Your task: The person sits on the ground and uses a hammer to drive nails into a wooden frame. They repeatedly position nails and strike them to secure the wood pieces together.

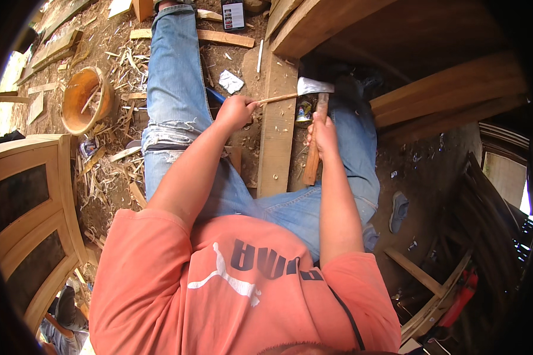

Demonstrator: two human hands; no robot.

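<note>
My left hand [237, 112] is closed round one end of a thin wooden stick [278, 98], which points to the right. My right hand [324, 136] grips the wooden handle of a hatchet [315, 87] near its middle. The pale metal head is at the stick's far end; whether they touch I cannot tell for sure. Beneath both lies a long wooden board [276, 142] between my outstretched legs. A blue rod-like thing [216, 94] shows beside my left hand, partly hidden. Close to the hatchet handle stands a small can [304, 110].
Wood shavings [130, 65] litter the ground at left, around a tan basin [87, 100]. A framed wooden panel [26, 207] stands at the left edge. Far off lies a phone [233, 15]. Heavy timbers [444, 89] are at right, with a sandal [399, 211] below. Another person's leg [65, 340] shows lower left.
</note>
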